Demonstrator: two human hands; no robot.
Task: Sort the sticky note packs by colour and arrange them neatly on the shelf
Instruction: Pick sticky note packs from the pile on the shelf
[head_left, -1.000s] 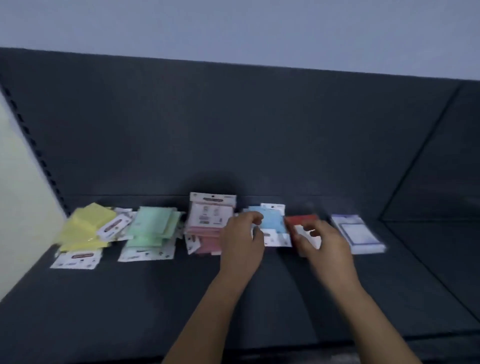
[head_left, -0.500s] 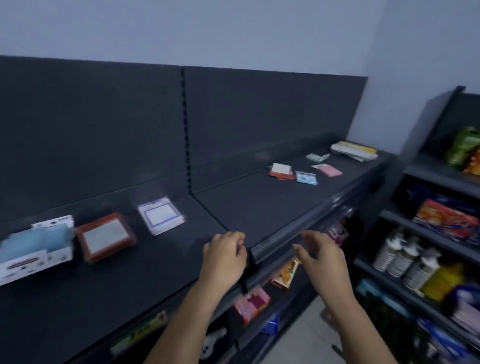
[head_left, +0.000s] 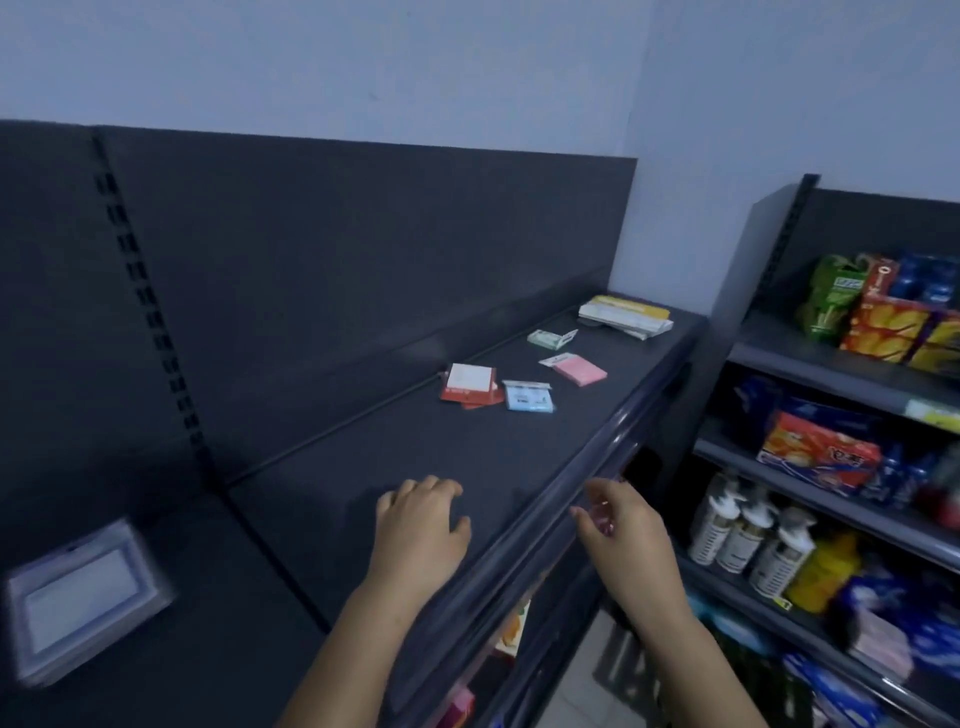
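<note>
On the dark shelf (head_left: 363, 467) further along to the right lie a red pack (head_left: 470, 383), a blue pack (head_left: 529, 397), a pink pack (head_left: 578, 368), a green pack (head_left: 550, 339) and a yellow-topped stack (head_left: 623, 315). A purple-framed pack (head_left: 78, 597) lies at the lower left. My left hand (head_left: 421, 525) hovers over the shelf near its front edge, fingers loosely curled and holding nothing. My right hand (head_left: 618, 525) hangs just beyond the front rail, fingers relaxed and empty.
The shelf's rounded front rail (head_left: 597, 467) runs diagonally between my hands. To the right stands another shelving unit (head_left: 831, 364) with snack boxes, white bottles (head_left: 748, 540) and packets. Lower shelves with goods sit beneath the rail.
My view swung right from the sorted packs to the far part of the shelf. Both hands left the blue and red packs and now hover empty near the front rail.
</note>
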